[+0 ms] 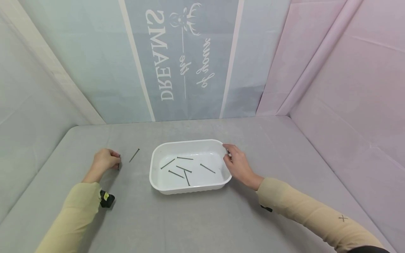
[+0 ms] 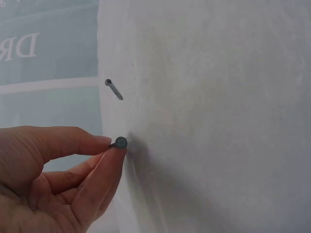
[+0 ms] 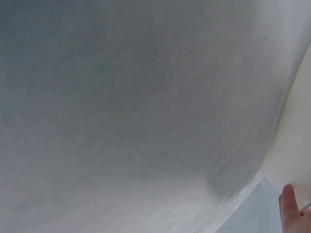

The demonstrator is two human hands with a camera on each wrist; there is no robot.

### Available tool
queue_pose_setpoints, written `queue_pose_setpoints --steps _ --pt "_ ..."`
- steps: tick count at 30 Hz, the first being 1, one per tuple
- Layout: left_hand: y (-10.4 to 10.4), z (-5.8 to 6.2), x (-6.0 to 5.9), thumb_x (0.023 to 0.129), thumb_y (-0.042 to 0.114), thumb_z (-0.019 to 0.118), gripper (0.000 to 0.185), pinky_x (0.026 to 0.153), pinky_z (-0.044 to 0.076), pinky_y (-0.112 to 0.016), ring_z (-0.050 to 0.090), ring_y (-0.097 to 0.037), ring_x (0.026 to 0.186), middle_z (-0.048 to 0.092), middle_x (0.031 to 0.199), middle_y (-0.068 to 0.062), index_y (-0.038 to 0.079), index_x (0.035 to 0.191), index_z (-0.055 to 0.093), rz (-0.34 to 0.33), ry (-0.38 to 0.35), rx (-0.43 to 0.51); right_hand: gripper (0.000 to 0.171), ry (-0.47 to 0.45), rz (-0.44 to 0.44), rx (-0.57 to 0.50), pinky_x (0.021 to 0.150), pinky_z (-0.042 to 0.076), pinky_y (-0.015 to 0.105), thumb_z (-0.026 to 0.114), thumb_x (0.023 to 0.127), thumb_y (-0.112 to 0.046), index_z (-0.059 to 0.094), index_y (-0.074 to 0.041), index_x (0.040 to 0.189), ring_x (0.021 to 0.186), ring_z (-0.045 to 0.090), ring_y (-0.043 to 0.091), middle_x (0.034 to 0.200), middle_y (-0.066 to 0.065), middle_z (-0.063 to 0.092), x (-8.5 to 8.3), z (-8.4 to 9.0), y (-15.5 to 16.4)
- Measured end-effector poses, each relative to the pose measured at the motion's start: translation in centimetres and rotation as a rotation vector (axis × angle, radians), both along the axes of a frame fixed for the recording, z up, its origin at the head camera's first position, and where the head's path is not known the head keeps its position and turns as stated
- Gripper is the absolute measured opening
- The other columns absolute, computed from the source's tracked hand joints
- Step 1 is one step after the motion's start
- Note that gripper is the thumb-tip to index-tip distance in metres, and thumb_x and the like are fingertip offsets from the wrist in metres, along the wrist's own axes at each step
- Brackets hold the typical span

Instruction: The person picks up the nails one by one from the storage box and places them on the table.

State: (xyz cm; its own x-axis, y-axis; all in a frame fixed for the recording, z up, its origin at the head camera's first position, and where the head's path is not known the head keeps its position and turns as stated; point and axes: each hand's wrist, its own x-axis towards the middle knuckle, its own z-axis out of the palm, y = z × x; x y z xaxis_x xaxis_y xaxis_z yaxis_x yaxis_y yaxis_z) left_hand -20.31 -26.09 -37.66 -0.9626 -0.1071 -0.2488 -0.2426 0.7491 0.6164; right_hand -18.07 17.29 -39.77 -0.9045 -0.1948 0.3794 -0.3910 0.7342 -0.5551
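Note:
My left hand (image 1: 105, 161) pinches a dark nail (image 1: 119, 162) between thumb and forefinger just above the grey table; the left wrist view shows the nail's round head (image 2: 121, 142) at my fingertips (image 2: 104, 141). A second nail (image 1: 134, 155) lies loose on the cloth a little to the right, also visible as a short nail (image 2: 114, 89) beyond my fingers. A white rectangular tray (image 1: 158, 154) at the table's middle holds several nails (image 1: 183, 168). My right hand (image 1: 237, 163) grips the tray's right rim. In the right wrist view only a fingertip (image 3: 287, 204) shows.
The grey cloth-covered table (image 1: 202, 218) is boxed in by fabric walls: a pale blue banner with printed lettering (image 1: 177, 59) at the back, pink sheeting (image 1: 348, 88) on the right, grey cloth on the left. A small black and yellow device (image 1: 107, 199) sits at my left wrist.

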Motion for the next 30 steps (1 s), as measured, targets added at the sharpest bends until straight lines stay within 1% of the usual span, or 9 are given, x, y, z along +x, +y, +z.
queue_pose_setpoints --steps 4,9,16,20,25,30 --pt "-0.2 -0.1 -0.1 0.08 0.001 0.056 0.026 0.058 0.053 -0.032 0.06 -0.012 0.057 0.062 0.078 -0.019 -0.017 0.098 0.057 0.006 -0.021 0.011 0.038 -0.001 0.004 -0.007 0.07 0.054 0.031 0.044 0.085 -0.001 0.052 0.004 0.122 0.091 0.058 0.024 0.113 0.016 0.057 0.0 0.0 0.0" --pt "-0.1 -0.1 -0.1 0.08 0.002 0.056 0.026 0.059 0.053 -0.033 0.06 -0.012 0.058 0.062 0.076 -0.017 -0.016 0.098 0.057 0.009 -0.038 -0.005 0.038 -0.002 0.008 -0.011 0.07 0.054 0.031 0.044 0.085 0.0 0.052 0.004 0.122 0.091 0.058 0.024 0.113 0.016 0.056 0.0 0.0 0.0" --pt "0.2 0.2 0.0 0.076 0.0 0.057 0.024 0.06 0.053 -0.034 0.06 -0.013 0.056 0.063 0.072 -0.017 -0.018 0.093 0.058 -0.021 -0.012 -0.044 0.037 -0.012 0.001 0.01 0.07 0.052 0.032 0.044 0.086 -0.002 0.052 0.004 0.122 0.089 0.056 0.022 0.111 0.016 0.057 0.0 0.1 0.0" --pt "0.2 0.3 -0.2 0.078 0.002 0.058 0.024 0.062 0.053 -0.035 0.061 -0.013 0.057 0.063 0.072 -0.016 -0.017 0.093 0.058 -0.025 -0.044 -0.039 0.037 -0.012 0.0 0.016 0.069 0.051 0.031 0.044 0.086 -0.002 0.052 0.004 0.122 0.087 0.056 0.021 0.11 0.017 0.057 0.0 0.2 0.0" --pt "0.1 0.7 -0.7 0.081 0.007 0.057 0.03 0.062 0.055 -0.033 0.061 -0.013 0.061 0.061 0.073 -0.015 -0.018 0.097 0.055 -0.044 -0.1 -0.026 0.038 -0.021 -0.001 0.017 0.069 0.052 0.031 0.044 0.086 -0.002 0.052 0.004 0.123 0.087 0.055 0.021 0.11 0.016 0.057 0.0 0.2 0.0" --pt "0.2 1.4 -1.0 0.084 0.008 0.053 0.032 0.062 0.056 -0.033 0.061 -0.016 0.064 0.059 0.074 -0.015 -0.02 0.1 0.053 -0.083 -0.105 -0.04 0.038 -0.03 -0.003 0.016 0.07 0.053 0.03 0.044 0.087 -0.002 0.051 0.004 0.123 0.089 0.056 0.022 0.112 0.016 0.057 0.0 0.2 0.0"
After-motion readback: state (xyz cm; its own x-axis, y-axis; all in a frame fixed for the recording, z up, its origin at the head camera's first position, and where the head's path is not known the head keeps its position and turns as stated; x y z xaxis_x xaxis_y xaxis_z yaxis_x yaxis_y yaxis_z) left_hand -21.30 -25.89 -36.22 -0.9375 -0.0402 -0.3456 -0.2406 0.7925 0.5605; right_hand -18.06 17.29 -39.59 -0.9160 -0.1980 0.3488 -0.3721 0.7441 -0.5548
